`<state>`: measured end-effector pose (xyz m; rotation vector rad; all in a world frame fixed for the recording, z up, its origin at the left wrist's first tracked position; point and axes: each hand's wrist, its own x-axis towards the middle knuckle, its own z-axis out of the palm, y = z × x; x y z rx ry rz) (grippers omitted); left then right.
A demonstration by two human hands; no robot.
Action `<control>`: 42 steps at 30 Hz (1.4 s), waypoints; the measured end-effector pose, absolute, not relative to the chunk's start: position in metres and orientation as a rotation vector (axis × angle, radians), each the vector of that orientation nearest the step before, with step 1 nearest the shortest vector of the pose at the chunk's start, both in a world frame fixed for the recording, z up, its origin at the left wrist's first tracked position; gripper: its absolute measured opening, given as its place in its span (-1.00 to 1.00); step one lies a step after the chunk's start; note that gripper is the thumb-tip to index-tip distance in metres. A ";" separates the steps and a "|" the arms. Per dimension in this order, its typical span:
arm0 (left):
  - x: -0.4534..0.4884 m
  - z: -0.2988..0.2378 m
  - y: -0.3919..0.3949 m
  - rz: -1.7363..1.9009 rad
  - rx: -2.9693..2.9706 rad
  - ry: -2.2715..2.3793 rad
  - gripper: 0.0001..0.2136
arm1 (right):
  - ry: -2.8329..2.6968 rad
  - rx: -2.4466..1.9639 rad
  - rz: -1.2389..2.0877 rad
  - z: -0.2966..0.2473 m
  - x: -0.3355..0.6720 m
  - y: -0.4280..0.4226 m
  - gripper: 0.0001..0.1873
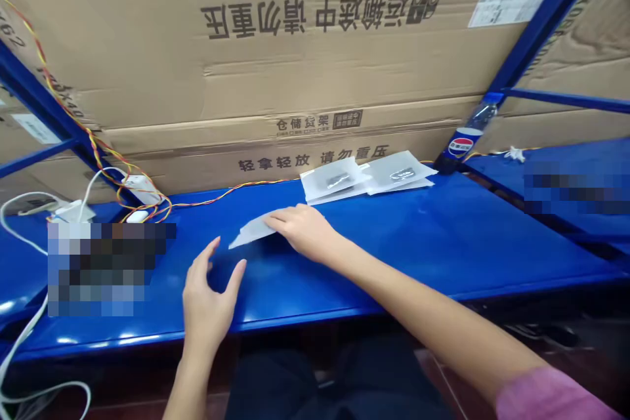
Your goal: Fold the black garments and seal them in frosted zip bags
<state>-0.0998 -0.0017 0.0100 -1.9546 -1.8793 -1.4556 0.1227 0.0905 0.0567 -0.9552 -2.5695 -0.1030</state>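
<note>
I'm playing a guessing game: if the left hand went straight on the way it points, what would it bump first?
The left hand would probably meet the white packet held by the right hand first, though depth is hard to judge here.

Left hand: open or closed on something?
Open. The left hand has thumb and fingertips apart with nothing between them; the white packaging is in the right hand.

Blue tabletop (472,230) is passable at right; white packets (364,182) (and a bottle (462,142)) obstruct the back.
</note>
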 end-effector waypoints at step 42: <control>-0.023 0.064 0.152 -0.933 -2.954 -1.829 -0.75 | -1.727 -1.120 1.664 0.023 0.162 0.157 -0.64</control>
